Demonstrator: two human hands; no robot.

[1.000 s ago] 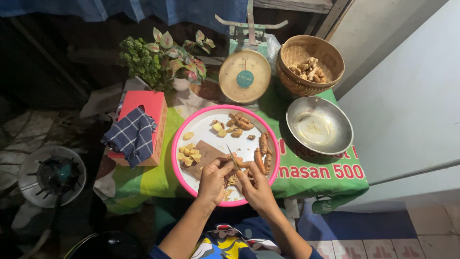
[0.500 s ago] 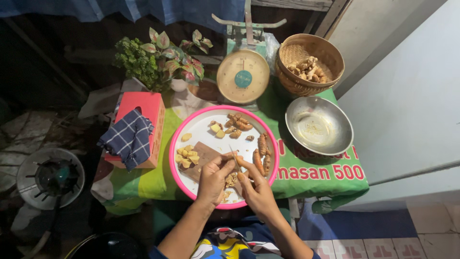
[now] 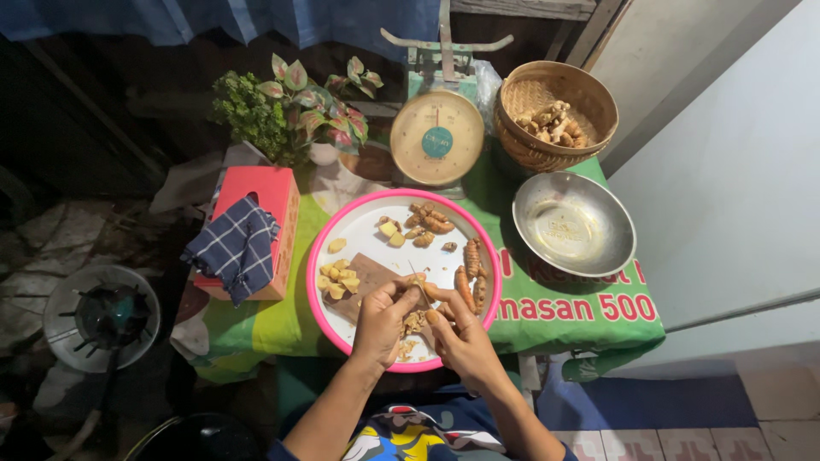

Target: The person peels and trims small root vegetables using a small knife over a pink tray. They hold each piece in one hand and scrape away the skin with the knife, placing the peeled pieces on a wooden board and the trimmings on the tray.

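Evidently both hands grip something: the left hand (image 3: 386, 318) pinches a small blade, the right hand (image 3: 461, 337) clasps a turmeric root (image 3: 437, 292) over the pink-rimmed tray (image 3: 318, 241). With fingertips so close, the blade could slip and nick them, or peelings (image 3: 413, 323) could spill.
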